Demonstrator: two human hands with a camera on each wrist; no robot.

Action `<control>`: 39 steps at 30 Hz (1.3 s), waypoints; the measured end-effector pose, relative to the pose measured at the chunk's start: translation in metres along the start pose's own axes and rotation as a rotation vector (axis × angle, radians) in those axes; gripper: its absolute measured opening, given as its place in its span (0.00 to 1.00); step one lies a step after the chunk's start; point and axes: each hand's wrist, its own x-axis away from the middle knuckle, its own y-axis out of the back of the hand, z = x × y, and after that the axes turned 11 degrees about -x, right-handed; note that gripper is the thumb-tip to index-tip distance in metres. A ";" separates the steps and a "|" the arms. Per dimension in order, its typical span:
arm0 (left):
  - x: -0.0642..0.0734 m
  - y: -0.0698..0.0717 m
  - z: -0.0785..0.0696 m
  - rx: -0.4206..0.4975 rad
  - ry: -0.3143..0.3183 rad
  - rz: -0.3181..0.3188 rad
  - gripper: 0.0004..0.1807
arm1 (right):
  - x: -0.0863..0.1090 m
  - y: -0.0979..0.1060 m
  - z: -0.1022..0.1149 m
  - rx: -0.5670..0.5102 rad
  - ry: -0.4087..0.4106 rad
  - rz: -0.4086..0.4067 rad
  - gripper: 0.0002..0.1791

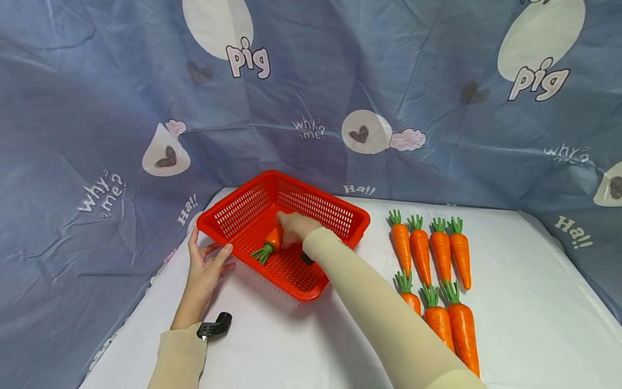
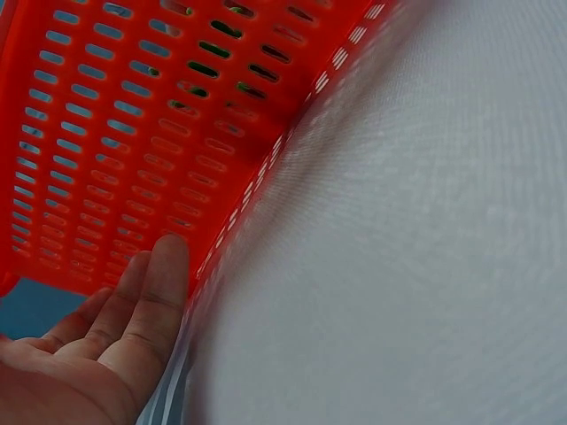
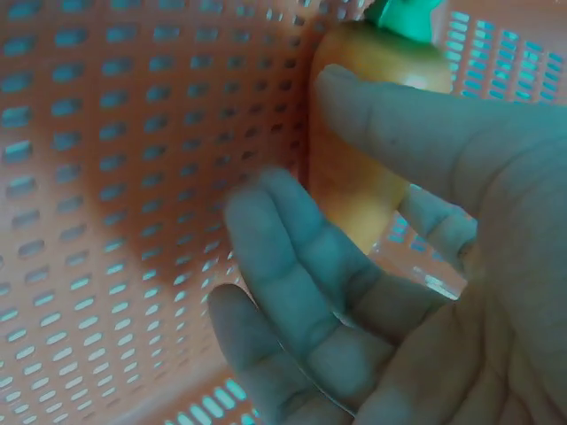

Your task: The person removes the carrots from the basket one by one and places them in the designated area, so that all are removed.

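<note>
A red slotted plastic basket [image 1: 228, 248] stands on the white-covered table, turned at an angle. My left hand [image 1: 206, 265] grips its near left corner, thumb by the rim. In the left wrist view, fingers [image 2: 164, 283] of that hand lie against the slotted wall. My right hand [image 1: 296, 227] reaches down inside the basket and holds an orange carrot [image 1: 274, 240] with a green top. In the right wrist view, the thumb lies across the carrot [image 3: 354, 190], one finger is partly hidden behind it, and the other fingers extend loosely beside the slotted wall.
Several more carrots [image 1: 441, 251] lie in two rows on the white tablecloth [image 1: 525, 302] to the right. The right forearm partly covers the nearer row. A blue printed cloth [image 1: 301, 97] hangs behind and at the left. A black band [image 1: 214, 327] is on the left wrist.
</note>
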 end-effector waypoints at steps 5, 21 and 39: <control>0.000 0.000 -0.001 0.006 0.005 -0.005 0.56 | 0.003 -0.004 0.007 -0.073 0.032 0.094 0.36; -0.001 0.000 0.001 0.000 0.004 -0.006 0.55 | 0.002 -0.021 0.027 0.069 0.177 0.126 0.20; -0.001 0.000 0.001 0.023 0.009 0.004 0.56 | -0.001 -0.016 0.030 0.027 0.211 0.107 0.18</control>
